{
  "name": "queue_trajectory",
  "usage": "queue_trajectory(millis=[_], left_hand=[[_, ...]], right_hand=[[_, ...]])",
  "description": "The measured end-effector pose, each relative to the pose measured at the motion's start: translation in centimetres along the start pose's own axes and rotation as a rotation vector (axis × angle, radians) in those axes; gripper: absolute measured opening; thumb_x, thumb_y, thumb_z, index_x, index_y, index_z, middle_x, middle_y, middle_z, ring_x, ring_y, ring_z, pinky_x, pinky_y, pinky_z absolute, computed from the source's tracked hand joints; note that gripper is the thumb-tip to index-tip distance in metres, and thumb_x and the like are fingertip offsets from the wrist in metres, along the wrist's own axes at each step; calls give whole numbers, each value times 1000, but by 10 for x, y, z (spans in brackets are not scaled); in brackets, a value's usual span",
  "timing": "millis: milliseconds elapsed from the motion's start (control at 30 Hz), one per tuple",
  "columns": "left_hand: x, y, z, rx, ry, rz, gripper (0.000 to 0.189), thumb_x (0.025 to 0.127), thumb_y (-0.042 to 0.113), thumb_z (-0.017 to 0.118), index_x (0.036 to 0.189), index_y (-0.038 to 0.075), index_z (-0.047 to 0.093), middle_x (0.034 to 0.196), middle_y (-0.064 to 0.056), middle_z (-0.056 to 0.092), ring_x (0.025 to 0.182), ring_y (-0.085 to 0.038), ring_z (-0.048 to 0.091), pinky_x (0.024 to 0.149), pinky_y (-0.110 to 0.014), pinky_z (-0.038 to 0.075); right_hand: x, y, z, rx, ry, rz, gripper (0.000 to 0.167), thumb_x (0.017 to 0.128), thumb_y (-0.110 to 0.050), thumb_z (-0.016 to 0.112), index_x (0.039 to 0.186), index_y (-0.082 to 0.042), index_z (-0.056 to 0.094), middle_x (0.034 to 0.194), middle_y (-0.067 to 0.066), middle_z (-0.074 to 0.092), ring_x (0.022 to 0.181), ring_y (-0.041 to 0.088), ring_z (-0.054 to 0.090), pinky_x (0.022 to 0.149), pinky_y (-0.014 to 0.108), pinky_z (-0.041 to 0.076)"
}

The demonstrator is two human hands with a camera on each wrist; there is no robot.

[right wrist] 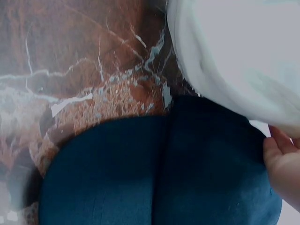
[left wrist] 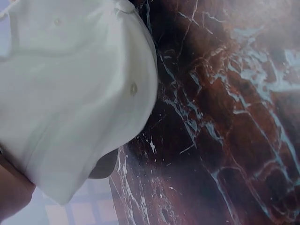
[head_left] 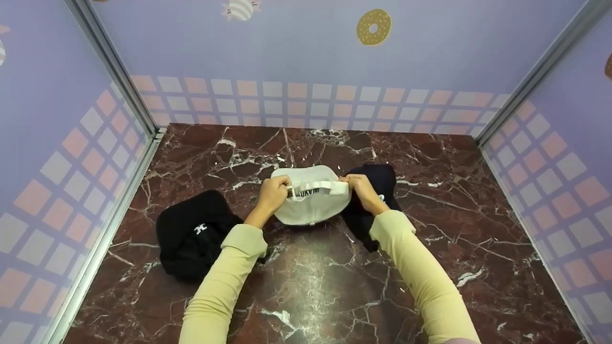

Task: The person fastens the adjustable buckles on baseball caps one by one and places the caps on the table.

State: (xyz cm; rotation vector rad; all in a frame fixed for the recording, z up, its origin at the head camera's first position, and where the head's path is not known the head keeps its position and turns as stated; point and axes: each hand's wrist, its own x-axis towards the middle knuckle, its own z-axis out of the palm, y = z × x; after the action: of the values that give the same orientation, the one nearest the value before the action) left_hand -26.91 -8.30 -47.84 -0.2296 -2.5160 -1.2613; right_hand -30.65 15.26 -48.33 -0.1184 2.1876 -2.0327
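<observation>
Both hands hold a white baseball cap (head_left: 311,208) up over the dark red marble surface, its back strap and opening facing up toward the head camera. The left hand (head_left: 273,193) pinches the rim at the left end of the strap. At the right end, the right hand (head_left: 361,188) grips the rim with thumb and fingers. In the left wrist view the white cap (left wrist: 79,84) fills the left side, with part of the left hand (left wrist: 14,190) at the edge. The right wrist view shows the right hand (right wrist: 283,159) at the cap's edge, above a dark navy cap (right wrist: 108,173).
On the left lies a black cap (head_left: 191,229) with a small white emblem. The navy cap (head_left: 380,177) rests partly behind the right hand. Purple panels with a checked band (head_left: 296,105) enclose the marble surface (head_left: 311,286) at the back and both sides.
</observation>
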Motion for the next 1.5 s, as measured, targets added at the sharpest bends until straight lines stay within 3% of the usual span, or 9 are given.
queue_trajectory(millis=[267, 467, 600, 667, 867, 1000, 1167, 1333, 1500], left_hand=[[-3, -2, 0, 50, -33, -13, 14, 66, -1, 42, 57, 4, 51, 55, -5, 52, 55, -18, 47, 49, -26, 33], [-4, -1, 1, 86, -27, -14, 13, 66, 1, 42, 58, 6, 51, 57, -5, 53, 56, -19, 48, 49, -28, 34], [-4, 2, 2, 66, 0, -5, 13, 68, 1, 43, 60, 6, 52, 58, -5, 56, 56, -19, 49, 50, -29, 35], [-4, 2, 2, 51, 10, -5, 13, 68, 1, 43, 61, 6, 54, 59, -5, 57, 56, -19, 50, 50, -29, 36], [-4, 6, 4, -7, 30, -17, 14, 70, 1, 45, 64, 5, 57, 60, -5, 58, 56, -17, 49, 51, -26, 36], [-4, 9, 5, -32, 42, -5, 14, 70, 1, 45, 64, 5, 57, 57, -5, 57, 54, -15, 47, 49, -24, 34], [-4, 11, 6, -41, 43, 12, 14, 71, 0, 46, 64, 5, 58, 56, -5, 57, 53, -13, 45, 49, -23, 33], [-4, 12, 6, -45, 39, 15, 15, 70, 0, 46, 64, 5, 58, 56, -4, 58, 52, -13, 45, 49, -23, 32], [-4, 12, 6, -31, 36, 7, 16, 71, 2, 45, 65, 6, 60, 57, -3, 57, 54, -14, 46, 50, -24, 33]], right_hand=[[-5, -3, -9, 38, -122, -1, 28, 70, 8, 33, 51, -11, 42, 73, -9, 62, 81, 3, 56, 70, 18, 40], [-13, -12, -9, 33, -140, -12, 22, 70, 9, 32, 57, -5, 41, 70, -2, 59, 79, 9, 55, 70, 19, 39], [-8, -12, -8, -7, -130, -23, 13, 70, 11, 33, 70, 10, 46, 90, 21, 61, 94, 27, 55, 75, 23, 39], [-6, -13, -7, -35, -123, -51, 20, 70, 12, 33, 81, 16, 49, 99, 29, 57, 98, 33, 52, 75, 24, 39], [-9, -32, 5, -146, -183, -195, 36, 72, 8, 40, 106, 14, 52, 108, 26, 55, 104, 36, 46, 82, 31, 40], [-19, -47, 17, -375, -345, -232, 50, 77, -7, 54, 124, 5, 43, 126, 19, 46, 118, 30, 40, 101, 41, 30], [-29, -52, 39, -828, -475, -253, 76, 71, -30, 66, 134, -3, 32, 136, 14, 38, 123, 29, 37, 103, 41, 27], [-37, -39, 57, -1230, -479, -334, 79, 65, -34, 70, 130, -5, 38, 129, 12, 47, 119, 29, 42, 100, 44, 31], [-44, -23, 67, -1427, -415, -326, 75, 62, -36, 75, 124, -9, 42, 122, 11, 52, 117, 28, 43, 97, 52, 28]])
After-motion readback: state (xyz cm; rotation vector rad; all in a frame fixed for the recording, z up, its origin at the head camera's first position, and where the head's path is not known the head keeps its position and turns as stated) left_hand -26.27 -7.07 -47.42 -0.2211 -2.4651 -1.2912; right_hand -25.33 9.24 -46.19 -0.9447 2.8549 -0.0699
